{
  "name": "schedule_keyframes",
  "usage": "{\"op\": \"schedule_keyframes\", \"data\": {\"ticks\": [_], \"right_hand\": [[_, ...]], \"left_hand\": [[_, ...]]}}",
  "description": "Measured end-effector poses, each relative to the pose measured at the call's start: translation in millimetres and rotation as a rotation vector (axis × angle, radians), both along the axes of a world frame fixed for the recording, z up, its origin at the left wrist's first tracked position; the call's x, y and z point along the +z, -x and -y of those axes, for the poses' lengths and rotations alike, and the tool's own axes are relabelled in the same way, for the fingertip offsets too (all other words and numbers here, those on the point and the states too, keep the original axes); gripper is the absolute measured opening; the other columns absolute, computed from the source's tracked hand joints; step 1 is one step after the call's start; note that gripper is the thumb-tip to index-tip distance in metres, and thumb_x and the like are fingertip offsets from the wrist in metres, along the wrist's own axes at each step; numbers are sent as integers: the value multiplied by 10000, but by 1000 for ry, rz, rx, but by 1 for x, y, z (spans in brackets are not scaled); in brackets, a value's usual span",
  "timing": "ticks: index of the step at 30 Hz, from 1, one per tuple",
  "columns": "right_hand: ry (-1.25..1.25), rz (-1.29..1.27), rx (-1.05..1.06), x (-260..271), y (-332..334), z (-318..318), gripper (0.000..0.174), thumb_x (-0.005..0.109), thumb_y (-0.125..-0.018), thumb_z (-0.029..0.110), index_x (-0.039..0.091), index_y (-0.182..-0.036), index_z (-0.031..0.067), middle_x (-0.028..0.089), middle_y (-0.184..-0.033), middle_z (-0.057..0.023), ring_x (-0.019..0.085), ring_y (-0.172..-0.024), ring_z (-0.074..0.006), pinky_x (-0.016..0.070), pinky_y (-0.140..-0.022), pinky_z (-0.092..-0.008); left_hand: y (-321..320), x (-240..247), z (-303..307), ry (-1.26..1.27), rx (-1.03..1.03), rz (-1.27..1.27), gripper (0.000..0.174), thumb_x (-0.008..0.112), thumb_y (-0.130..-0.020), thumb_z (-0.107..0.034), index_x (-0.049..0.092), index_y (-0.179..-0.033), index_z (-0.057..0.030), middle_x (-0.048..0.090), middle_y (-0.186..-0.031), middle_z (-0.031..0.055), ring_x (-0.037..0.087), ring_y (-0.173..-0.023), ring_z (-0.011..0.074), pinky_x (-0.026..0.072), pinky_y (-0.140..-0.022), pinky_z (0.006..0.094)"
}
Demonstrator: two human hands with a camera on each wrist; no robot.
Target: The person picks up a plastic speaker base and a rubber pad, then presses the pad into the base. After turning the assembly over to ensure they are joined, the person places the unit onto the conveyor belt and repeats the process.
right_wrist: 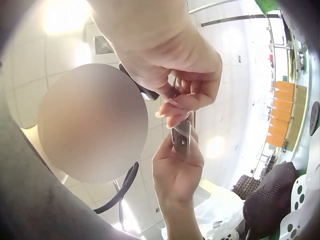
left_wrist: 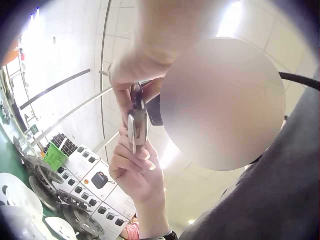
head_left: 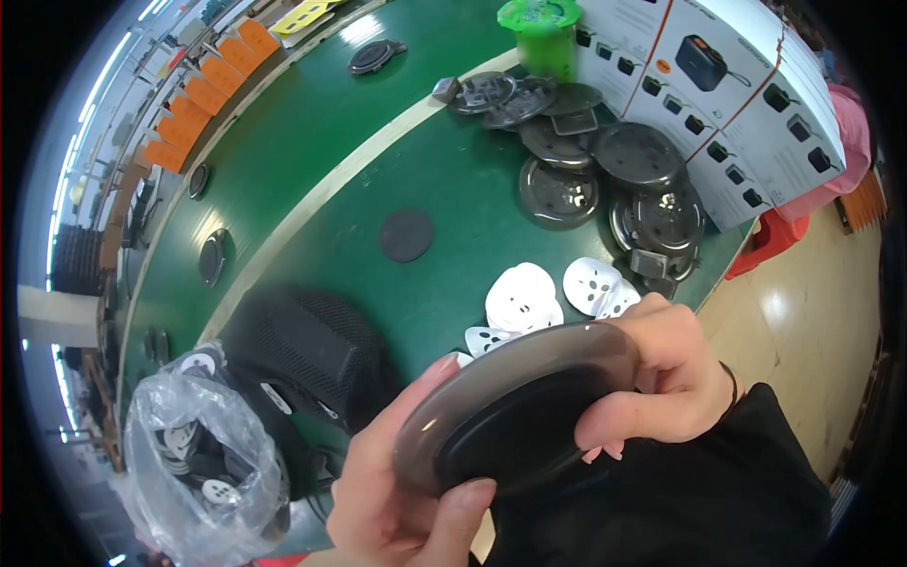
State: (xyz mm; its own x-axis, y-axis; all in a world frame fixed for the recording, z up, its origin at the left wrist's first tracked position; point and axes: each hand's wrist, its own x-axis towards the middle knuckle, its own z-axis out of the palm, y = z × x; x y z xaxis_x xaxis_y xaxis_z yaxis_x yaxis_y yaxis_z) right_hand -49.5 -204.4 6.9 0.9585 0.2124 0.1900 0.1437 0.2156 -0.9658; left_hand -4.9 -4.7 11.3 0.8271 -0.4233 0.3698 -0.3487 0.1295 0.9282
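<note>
Both hands hold a round, smoky translucent plastic cover (head_left: pixel 505 373) with a black disc-shaped inside (head_left: pixel 529 439), tilted over the lap. My left hand (head_left: pixel 392 487) grips its near left edge, thumb on the face. On the far right edge my right hand (head_left: pixel 666 378) pinches the rim between thumb and fingers. In the left wrist view the cover (left_wrist: pixel 137 127) appears nearly edge-on between the hands. White perforated round sheets (head_left: pixel 521 298) lie on the green table just beyond it. A black round pad (head_left: pixel 406 235) lies flat farther out.
Several similar smoky covers (head_left: pixel 638 156) are piled at the back right, beside printed boxes (head_left: pixel 718 85) and a green cup (head_left: pixel 546 42). At left are a black mesh bag (head_left: pixel 312 350) and a clear plastic bag (head_left: pixel 203 463) of parts. Other round parts (head_left: pixel 213 257) sit past the pale strip.
</note>
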Motion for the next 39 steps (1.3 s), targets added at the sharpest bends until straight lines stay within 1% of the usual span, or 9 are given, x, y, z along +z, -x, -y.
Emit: {"op": "schedule_keyframes", "data": {"ticks": [6, 9, 12, 14, 17, 23, 28, 35, 39], "right_hand": [[-130, 32, -77, -19, 8, -7, 231, 671, -815, 145, 609, -971, -14, 635, -676, -26, 609, -571, -104, 445, -520, -214], [-2, 84, -109, -24, 7, -9, 217, 689, -796, 158, 620, -923, -4, 638, -684, -23, 629, -659, -126, 433, -597, -228], [229, 145, -192, -17, -1, -1, 415, 743, -736, 167, 568, -1080, 16, 611, -1041, -101, 623, -821, -164, 458, -675, -257], [280, 370, -413, -8, -7, -3, 452, 790, -676, 211, 572, -1005, -10, 613, -988, -166, 626, -773, -217, 477, -658, -290], [447, 737, -365, 4, -11, -5, 379, 796, -669, 212, 587, -894, -11, 613, -887, -197, 630, -715, -276, 506, -593, -316], [566, 959, -457, 17, -6, -20, 148, 624, -591, -72, 574, -720, -20, 624, -776, -154, 609, -593, -222, 509, -488, -260], [532, 1314, -621, 9, -11, -13, 185, 635, -558, -41, 543, -717, -64, 585, -719, -125, 605, -600, -244, 515, -480, -289], [391, 1220, -1006, 9, -8, -43, 225, 635, -536, -63, 581, -755, -69, 606, -766, -127, 625, -615, -231, 549, -525, -276], [472, 1068, -994, 7, 1, -42, 216, 633, -548, -62, 600, -762, -56, 612, -767, -118, 633, -632, -218, 548, -547, -251]], "left_hand": [[7, -2, 12, 286, -49, -74, 601, 613, -773, -15, 312, -1270, 140, 509, -1173, 263, 539, -1054, 287, 401, -939, 346], [0, -21, -16, 20, -46, 175, 400, 611, -776, -4, 457, -1118, 135, 568, -1055, 252, 573, -971, 291, 435, -874, 365], [-6, -11, -20, -226, -58, 441, 304, 627, -758, 0, 534, -1018, 125, 605, -944, 242, 600, -866, 313, 468, -793, 382], [-7, 9, -11, -380, -63, 584, 283, 641, -739, 0, 556, -982, 118, 619, -884, 236, 614, -797, 332, 486, -741, 392], [-6, 14, 0, -463, -33, 799, 247, 650, -723, 1, 575, -935, 103, 634, -825, 231, 629, -727, 344, 507, -684, 402], [-5, 7, 4, -230, 71, 1086, 199, 615, -727, 17, 516, -890, 73, 630, -825, 252, 629, -711, 315, 523, -662, 406], [-10, 14, 1, -271, 62, 1310, 180, 588, -765, -22, 470, -892, 28, 604, -845, 209, 623, -730, 281, 531, -626, 379], [-18, 6, 0, -225, 189, 1580, 78, 498, -866, -111, 442, -873, -56, 555, -760, 84, 579, -689, 197, 486, -594, 297], [-16, 10, 3, -260, 214, 1559, 76, 463, -892, -150, 438, -864, -84, 535, -733, 48, 565, -683, 166, 458, -615, 272]]}}
